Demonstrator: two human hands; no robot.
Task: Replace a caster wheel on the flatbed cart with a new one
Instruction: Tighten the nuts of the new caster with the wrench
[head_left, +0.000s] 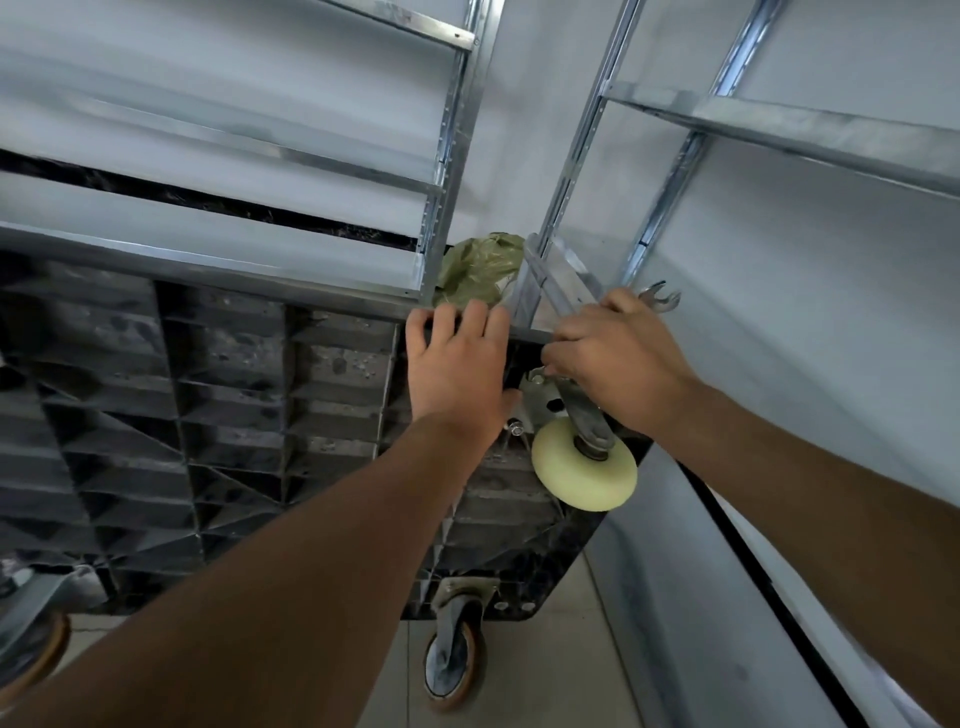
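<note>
The black flatbed cart (234, 415) stands tipped on its side, its ribbed underside facing me. At its upper right corner sits a caster with a cream wheel (584, 470) on a metal bracket (545, 400). My left hand (457, 364) lies on the cart's top edge beside the bracket, fingers hooked over the rim. My right hand (613, 358) grips a metal wrench (657, 297) whose open jaw sticks out above the knuckles; its fingertips are at the bracket. A worn caster with a brown-rimmed wheel (456, 660) hangs at the lower corner.
Metal shelving (436, 171) stands behind and to the right (779, 124) of the cart. A crumpled green bag (483, 265) lies behind the cart's top edge. Another brown wheel (36, 654) shows at the lower left. The floor (545, 675) is tiled.
</note>
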